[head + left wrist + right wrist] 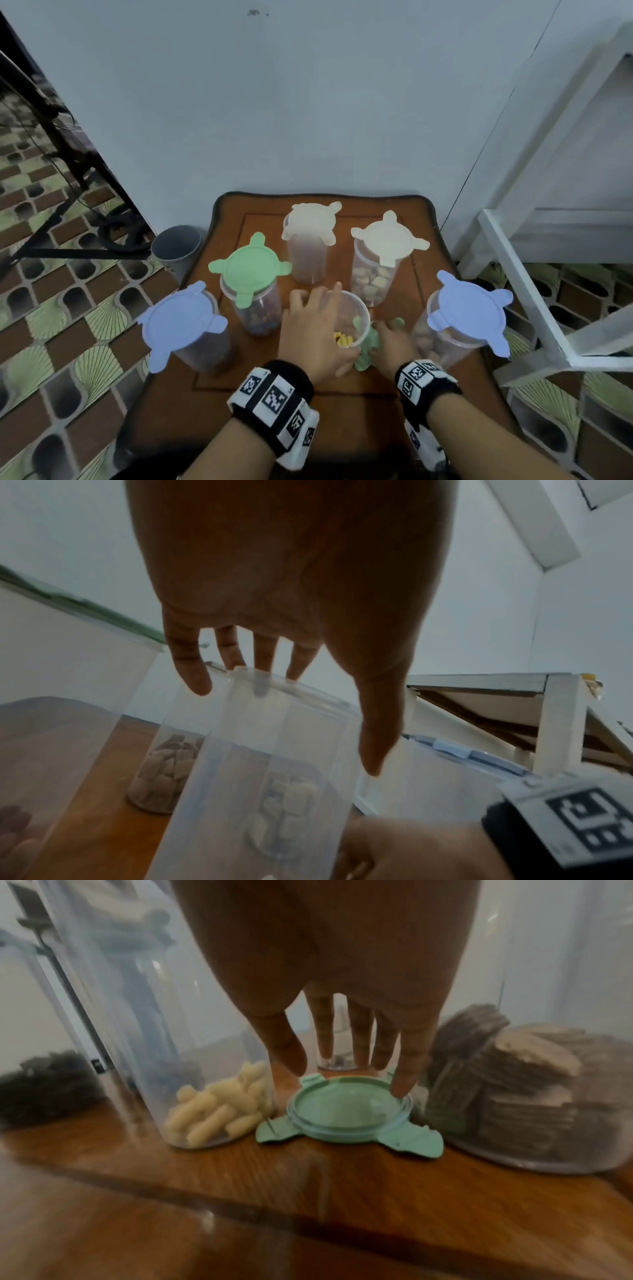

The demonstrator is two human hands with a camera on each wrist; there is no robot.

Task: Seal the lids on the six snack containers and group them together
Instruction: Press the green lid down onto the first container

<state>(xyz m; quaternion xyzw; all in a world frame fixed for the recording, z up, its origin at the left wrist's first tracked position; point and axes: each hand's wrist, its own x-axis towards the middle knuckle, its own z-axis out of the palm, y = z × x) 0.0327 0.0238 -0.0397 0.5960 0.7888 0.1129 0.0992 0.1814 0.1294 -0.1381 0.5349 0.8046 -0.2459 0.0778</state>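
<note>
R fingers spread, tips on green lid lying flat on worktop. L hand open, fingers over rim of open container, just left of lid. We'd pinch lid edge, lift, centre on rim, steady w/ L.

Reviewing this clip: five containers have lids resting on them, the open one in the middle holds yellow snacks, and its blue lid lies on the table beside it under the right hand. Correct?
Not quite: the loose lid is green, not blue, as the right wrist view shows. The rest holds: it lies on the table beside the open container of yellow snacks, with the right hand reaching onto it.
</note>
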